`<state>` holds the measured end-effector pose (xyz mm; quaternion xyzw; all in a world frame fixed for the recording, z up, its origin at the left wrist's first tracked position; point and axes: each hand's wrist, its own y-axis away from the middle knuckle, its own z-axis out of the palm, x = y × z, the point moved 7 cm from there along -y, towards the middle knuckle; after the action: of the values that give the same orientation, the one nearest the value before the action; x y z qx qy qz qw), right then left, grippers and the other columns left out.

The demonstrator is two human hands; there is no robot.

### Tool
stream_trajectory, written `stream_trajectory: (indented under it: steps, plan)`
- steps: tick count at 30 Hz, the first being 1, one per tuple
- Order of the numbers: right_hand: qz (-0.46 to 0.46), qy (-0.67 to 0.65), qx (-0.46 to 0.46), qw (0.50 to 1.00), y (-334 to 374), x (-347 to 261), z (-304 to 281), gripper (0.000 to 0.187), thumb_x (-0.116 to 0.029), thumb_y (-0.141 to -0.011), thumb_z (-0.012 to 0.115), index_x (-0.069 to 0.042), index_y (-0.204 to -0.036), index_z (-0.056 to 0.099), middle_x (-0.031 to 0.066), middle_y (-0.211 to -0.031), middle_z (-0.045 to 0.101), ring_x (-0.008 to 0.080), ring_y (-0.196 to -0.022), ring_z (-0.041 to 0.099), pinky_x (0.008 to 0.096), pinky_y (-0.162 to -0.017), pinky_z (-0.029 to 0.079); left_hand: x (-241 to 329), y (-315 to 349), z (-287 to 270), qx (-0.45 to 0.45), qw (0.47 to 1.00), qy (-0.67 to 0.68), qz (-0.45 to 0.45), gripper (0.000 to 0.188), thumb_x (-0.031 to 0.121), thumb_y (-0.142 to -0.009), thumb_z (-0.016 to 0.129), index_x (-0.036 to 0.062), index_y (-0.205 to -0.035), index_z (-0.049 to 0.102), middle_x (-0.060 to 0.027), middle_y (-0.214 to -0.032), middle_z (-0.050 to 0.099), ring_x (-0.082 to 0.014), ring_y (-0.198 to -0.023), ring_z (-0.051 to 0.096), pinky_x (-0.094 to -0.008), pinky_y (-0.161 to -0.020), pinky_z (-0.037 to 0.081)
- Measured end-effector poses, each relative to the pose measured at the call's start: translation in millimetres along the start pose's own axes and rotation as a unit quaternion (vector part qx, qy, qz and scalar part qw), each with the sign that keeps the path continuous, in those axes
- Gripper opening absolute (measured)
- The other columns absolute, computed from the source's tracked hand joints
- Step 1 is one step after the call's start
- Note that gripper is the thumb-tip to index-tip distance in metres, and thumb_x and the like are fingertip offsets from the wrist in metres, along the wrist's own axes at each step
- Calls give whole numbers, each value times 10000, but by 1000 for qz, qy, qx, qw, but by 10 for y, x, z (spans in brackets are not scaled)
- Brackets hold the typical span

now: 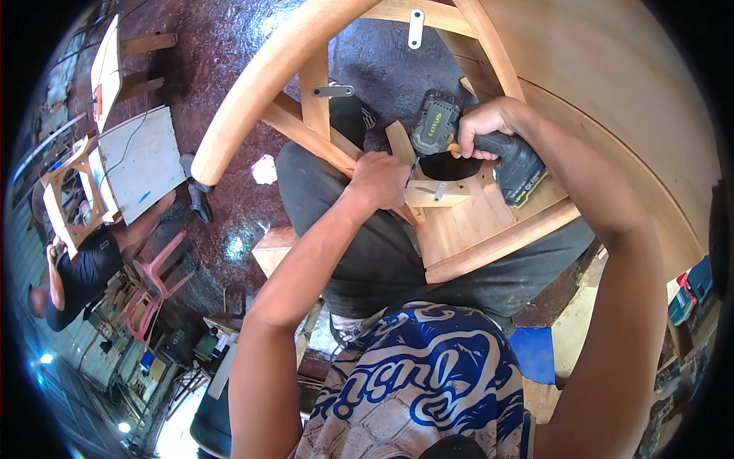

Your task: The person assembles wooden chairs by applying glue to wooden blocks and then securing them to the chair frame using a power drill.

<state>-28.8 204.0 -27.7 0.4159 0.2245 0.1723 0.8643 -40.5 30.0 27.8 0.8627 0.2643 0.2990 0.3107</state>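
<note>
Drill (501, 147): black and dark grey, chunky battery (525, 177) with yellowish markings, held over the wooden frame.
Right hand (488, 126): fingers wrapped around the drill.
Left hand (380, 180): fingers curled beside the drill's front; cannot tell whether they grip anything.
Wooden frame (254, 96): pale, smooth, curved rails, grey metal plates (333, 91), above the lap (375, 268).
</note>
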Motion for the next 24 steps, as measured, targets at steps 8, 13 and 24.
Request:
stream_trajectory:
  steps: [8, 13, 24]
  plan:
    - [6, 19, 145, 989, 638, -127, 83, 176, -162, -745, 706, -47, -861, 643, 90, -652, 591, 201, -517, 555, 367, -487, 467, -27, -78, -35, -76, 997, 18, -8, 233, 119, -704, 645, 34, -887, 763, -207, -963, 724, -371, -989, 688, -461, -883, 532]
    - [66, 34, 195, 978, 940, -82, 143, 168, -152, -761, 697, -17, -841, 638, 111, -667, 597, 213, -521, 570, 383, -499, 503, -101, -137, 71, -67, 995, 60, -37, 252, 156, -713, 630, 2, -864, 762, -227, -958, 720, -381, -954, 695, -454, -880, 535]
    - [172, 78, 240, 952, 739, 69, 176, 154, -118, -746, 715, 10, -792, 644, 135, -652, 621, 222, -517, 604, 363, -462, 505, -88, -96, -15, -37, 996, 58, -53, 309, 271, -717, 725, 84, -956, 789, -139, -1047, 742, -298, -1065, 686, -400, -940, 523]
